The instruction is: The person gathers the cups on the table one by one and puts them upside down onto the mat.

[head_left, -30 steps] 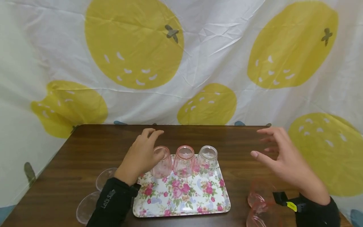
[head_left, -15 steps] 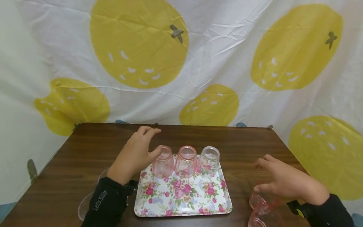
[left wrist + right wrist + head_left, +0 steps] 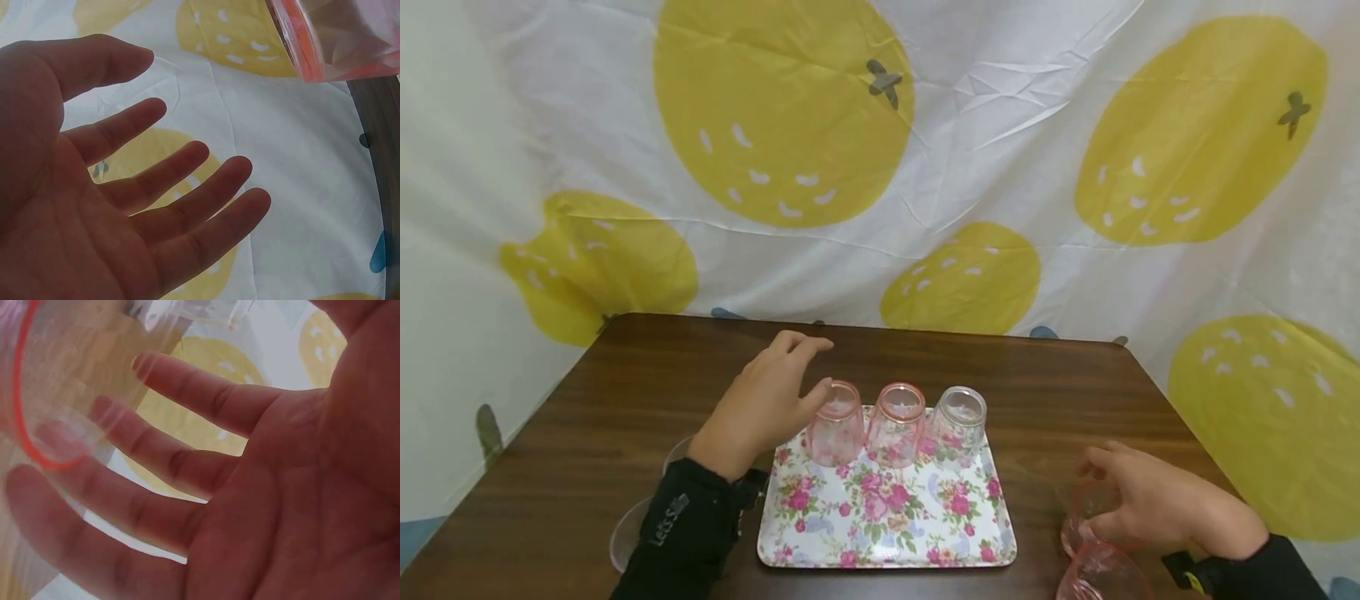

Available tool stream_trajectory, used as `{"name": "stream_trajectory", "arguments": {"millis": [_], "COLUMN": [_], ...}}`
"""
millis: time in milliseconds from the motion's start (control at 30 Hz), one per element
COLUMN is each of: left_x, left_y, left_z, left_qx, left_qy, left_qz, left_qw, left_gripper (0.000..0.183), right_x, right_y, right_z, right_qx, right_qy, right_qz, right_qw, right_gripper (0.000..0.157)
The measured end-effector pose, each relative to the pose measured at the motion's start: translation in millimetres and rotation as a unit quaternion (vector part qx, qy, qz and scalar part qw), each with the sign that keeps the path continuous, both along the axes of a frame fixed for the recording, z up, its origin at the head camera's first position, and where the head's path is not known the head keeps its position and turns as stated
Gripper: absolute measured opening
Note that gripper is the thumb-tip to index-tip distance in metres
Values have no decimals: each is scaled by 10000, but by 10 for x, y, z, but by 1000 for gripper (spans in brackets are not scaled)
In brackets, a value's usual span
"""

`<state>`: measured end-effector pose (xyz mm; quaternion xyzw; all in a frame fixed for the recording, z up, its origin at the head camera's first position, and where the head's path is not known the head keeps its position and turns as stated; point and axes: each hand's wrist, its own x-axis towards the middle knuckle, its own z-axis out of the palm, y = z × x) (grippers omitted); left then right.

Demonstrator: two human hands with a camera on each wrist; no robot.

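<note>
Three upturned glasses stand in a row along the back of a floral tray (image 3: 887, 542): a pink glass (image 3: 837, 437), another pink glass (image 3: 897, 429) and a clear glass (image 3: 959, 429). My left hand (image 3: 758, 408) hovers beside the leftmost one, fingers spread and holding nothing; that glass's edge (image 3: 350, 44) shows in the left wrist view. On the right, my right hand (image 3: 1172, 500) reaches around a pink glass (image 3: 1071, 535), partly hidden by it. In the right wrist view the fingers lie extended behind this glass (image 3: 69, 375), without a visible grip.
A further pink glass (image 3: 1101, 575) stands nearer the front at right. Left of the tray are two clear glasses, the front one (image 3: 627, 533) and the rear one (image 3: 676, 450), both partly behind the left arm. A lemon-print cloth (image 3: 970, 167) hangs behind the wooden table (image 3: 1037, 392).
The right hand has come down from above the table to the rear pink glass on the right. My left hand stays near the leftmost glass, and the head view has shifted slightly.
</note>
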<state>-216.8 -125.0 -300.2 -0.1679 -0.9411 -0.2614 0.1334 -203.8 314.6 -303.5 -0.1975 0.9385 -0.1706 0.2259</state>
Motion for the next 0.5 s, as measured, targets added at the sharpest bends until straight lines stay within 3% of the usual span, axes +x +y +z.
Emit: {"name": "stream_trajectory", "arguments": {"millis": [167, 500], "left_x": [13, 11], "left_y": [3, -19], "left_z": [12, 2], "left_qx": [9, 12], "left_qy": [-100, -172], "left_qz": [32, 0], "left_qw": [9999, 9999], "left_gripper": [53, 54], "right_x": [-25, -42], "right_y": [2, -21], "right_z": [-53, -59], "right_qx": [27, -104], "right_qy": [104, -219], "right_qz": [363, 232], "right_qw": [9993, 9994], "right_gripper": [43, 40]}}
